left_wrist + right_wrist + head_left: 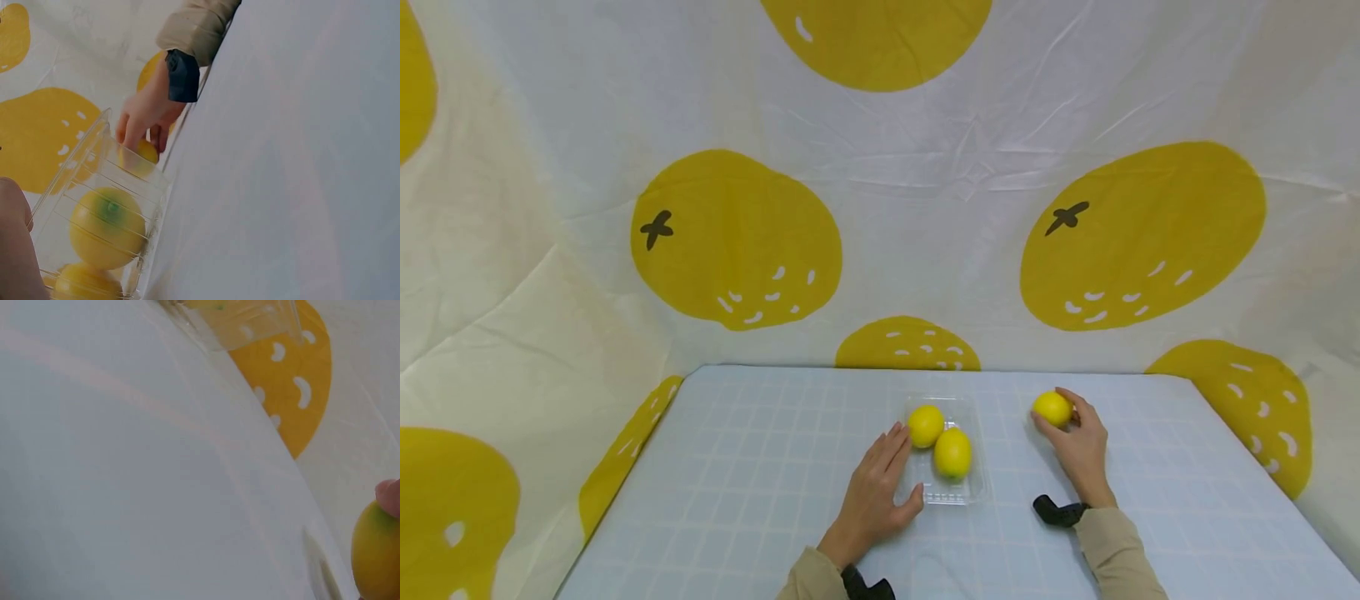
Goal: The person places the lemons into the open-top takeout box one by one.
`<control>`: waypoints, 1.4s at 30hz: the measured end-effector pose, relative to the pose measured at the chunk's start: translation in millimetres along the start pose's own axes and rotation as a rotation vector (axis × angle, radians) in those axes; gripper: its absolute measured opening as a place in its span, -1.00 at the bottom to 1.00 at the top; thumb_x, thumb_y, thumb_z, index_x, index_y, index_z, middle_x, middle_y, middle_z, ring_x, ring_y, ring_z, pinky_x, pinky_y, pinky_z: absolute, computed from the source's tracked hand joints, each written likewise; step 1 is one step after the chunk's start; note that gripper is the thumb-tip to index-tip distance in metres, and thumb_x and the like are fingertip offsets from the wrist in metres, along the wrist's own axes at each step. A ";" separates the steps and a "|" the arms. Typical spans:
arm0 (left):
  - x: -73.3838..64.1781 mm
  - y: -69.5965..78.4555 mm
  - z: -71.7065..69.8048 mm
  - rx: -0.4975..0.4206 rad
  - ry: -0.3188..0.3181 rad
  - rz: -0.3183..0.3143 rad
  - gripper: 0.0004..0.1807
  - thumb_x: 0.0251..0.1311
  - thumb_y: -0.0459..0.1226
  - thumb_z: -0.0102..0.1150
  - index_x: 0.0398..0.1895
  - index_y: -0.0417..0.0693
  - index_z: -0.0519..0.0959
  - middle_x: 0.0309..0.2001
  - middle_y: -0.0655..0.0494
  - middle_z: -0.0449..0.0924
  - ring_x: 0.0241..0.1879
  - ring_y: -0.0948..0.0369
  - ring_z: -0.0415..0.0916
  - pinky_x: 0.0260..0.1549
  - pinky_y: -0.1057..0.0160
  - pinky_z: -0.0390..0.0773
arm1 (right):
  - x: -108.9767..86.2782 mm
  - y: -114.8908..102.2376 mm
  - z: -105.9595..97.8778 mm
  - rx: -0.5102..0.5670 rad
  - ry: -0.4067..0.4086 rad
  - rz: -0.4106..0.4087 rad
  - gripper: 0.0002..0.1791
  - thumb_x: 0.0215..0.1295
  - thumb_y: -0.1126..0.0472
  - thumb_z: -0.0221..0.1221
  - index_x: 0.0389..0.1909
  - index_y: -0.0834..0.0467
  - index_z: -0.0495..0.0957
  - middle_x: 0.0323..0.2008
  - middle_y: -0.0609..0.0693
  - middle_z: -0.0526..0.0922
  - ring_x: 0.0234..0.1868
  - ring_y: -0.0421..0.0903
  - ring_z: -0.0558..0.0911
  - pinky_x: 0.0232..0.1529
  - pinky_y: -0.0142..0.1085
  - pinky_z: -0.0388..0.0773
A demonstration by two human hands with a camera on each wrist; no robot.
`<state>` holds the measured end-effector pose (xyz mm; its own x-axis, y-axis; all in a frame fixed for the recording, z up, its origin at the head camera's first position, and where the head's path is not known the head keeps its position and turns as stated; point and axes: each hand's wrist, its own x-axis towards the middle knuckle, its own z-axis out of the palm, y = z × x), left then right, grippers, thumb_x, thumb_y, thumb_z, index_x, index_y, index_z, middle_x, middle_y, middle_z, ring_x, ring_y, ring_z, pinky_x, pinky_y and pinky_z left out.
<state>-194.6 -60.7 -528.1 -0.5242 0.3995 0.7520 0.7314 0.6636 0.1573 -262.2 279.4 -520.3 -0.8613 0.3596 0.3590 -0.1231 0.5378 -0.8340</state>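
Two yellow lemons, one farther back (926,426) and one nearer (952,454), lie inside a clear plastic container (945,497) near the middle of the table. At the container's left side rests my left hand (874,492), its fingers extended along the wall and the thumb by the front corner. To the right of the container, my right hand (1084,442) grips a third lemon (1052,409) between thumb and fingers. In the right wrist view that lemon (377,556) shows a greenish end beside a fingertip. The left wrist view looks through the container's ribbed wall at the lemons.
A pale checked cloth (752,467) covers the table. Behind it hangs a white curtain (925,242) printed with large yellow fruit, which also runs along the left and right sides. Dark wrist straps (1060,511) sit at the sleeve cuffs.
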 end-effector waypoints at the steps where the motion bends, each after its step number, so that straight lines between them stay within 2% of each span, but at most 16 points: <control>1: 0.1 0.0 0.0 0.000 0.009 0.006 -0.33 0.12 -0.09 0.09 0.19 -0.45 0.49 0.26 -0.24 0.46 0.31 -0.10 0.38 0.24 -0.08 0.42 | -0.3 -0.6 0.0 0.002 -0.003 0.002 -0.32 0.09 0.13 0.45 0.27 0.13 0.49 0.19 0.14 0.51 0.00 -0.01 0.45 -0.05 -0.37 0.34; 7: -1.2 1.3 -0.2 -0.002 0.018 0.011 -0.33 0.10 -0.10 0.10 0.18 -0.46 0.49 0.25 -0.26 0.47 0.29 -0.12 0.40 0.20 -0.10 0.45 | -1.1 -11.7 1.1 0.019 -0.021 -0.030 -0.33 0.07 0.13 0.47 0.25 0.11 0.51 0.18 0.12 0.53 -0.05 -0.05 0.47 -0.04 -0.36 0.37; 16: -2.3 0.3 -0.2 0.002 0.007 0.002 -0.31 0.07 -0.12 0.16 0.19 -0.46 0.49 0.26 -0.26 0.46 0.30 -0.11 0.39 0.21 -0.10 0.44 | -4.0 -50.4 5.1 0.065 -0.073 -0.122 -0.34 0.03 0.19 0.49 0.22 0.10 0.54 0.16 -0.01 0.57 -0.09 -0.24 0.51 0.01 -0.33 0.48; 23: -2.2 -0.5 -1.0 0.005 0.014 0.007 -0.32 0.09 -0.10 0.14 0.18 -0.46 0.49 0.25 -0.26 0.47 0.29 -0.11 0.40 0.21 -0.09 0.44 | -16.8 -89.0 2.1 0.160 -0.239 -0.145 -0.36 0.14 0.16 0.43 0.27 0.09 0.48 0.19 -0.02 0.53 -0.08 -0.27 0.54 0.00 -0.63 0.43; 28: -1.9 -0.1 -1.7 -0.003 0.016 0.003 -0.32 0.09 -0.11 0.15 0.18 -0.46 0.49 0.25 -0.26 0.47 0.29 -0.11 0.40 0.21 -0.10 0.44 | -30.2 -112.2 2.3 0.246 -0.367 -0.170 -0.36 0.15 0.27 0.40 0.27 0.16 0.46 0.19 0.07 0.53 -0.05 -0.27 0.56 0.06 -0.60 0.44; 32: -0.9 0.4 -1.7 -0.011 0.015 0.000 -0.33 0.10 -0.11 0.15 0.19 -0.46 0.49 0.27 -0.27 0.45 0.30 -0.12 0.39 0.23 -0.10 0.43 | -43.4 -131.9 2.5 0.289 -0.457 -0.239 -0.36 0.10 0.39 0.40 0.24 0.26 0.45 0.19 0.15 0.53 0.02 -0.19 0.57 0.14 -0.58 0.40; 35: -0.3 0.9 -1.7 -0.010 0.017 0.000 -0.33 0.10 -0.10 0.14 0.18 -0.46 0.49 0.27 -0.27 0.45 0.29 -0.12 0.39 0.22 -0.10 0.44 | -51.2 -132.9 8.0 0.319 -0.531 -0.316 -0.35 0.06 0.43 0.41 0.23 0.26 0.46 0.19 0.15 0.54 0.07 -0.16 0.56 0.18 -0.54 0.38; 37: 0.1 1.4 -1.8 -0.011 0.021 0.003 -0.33 0.11 -0.10 0.14 0.18 -0.46 0.50 0.26 -0.27 0.46 0.29 -0.12 0.40 0.21 -0.11 0.44 | -54.4 -125.3 14.5 0.328 -0.571 -0.367 -0.34 0.05 0.42 0.42 0.23 0.22 0.47 0.19 0.13 0.55 0.12 -0.14 0.54 0.20 -0.51 0.38; 42: 0.5 1.4 -1.7 -0.013 0.035 0.014 -0.33 0.12 -0.09 0.11 0.17 -0.47 0.50 0.25 -0.29 0.47 0.28 -0.13 0.41 0.20 -0.11 0.45 | -60.8 -109.2 29.3 0.301 -0.670 -0.480 -0.35 0.04 0.27 0.47 0.22 0.08 0.52 0.22 0.07 0.54 0.24 -0.09 0.49 0.23 -0.33 0.44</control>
<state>-193.1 -60.6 -526.5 -0.4985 0.3857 0.7764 0.7439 0.6501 0.1547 -210.9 176.6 -463.3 -0.7795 -0.4283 0.4570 -0.5902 0.2580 -0.7649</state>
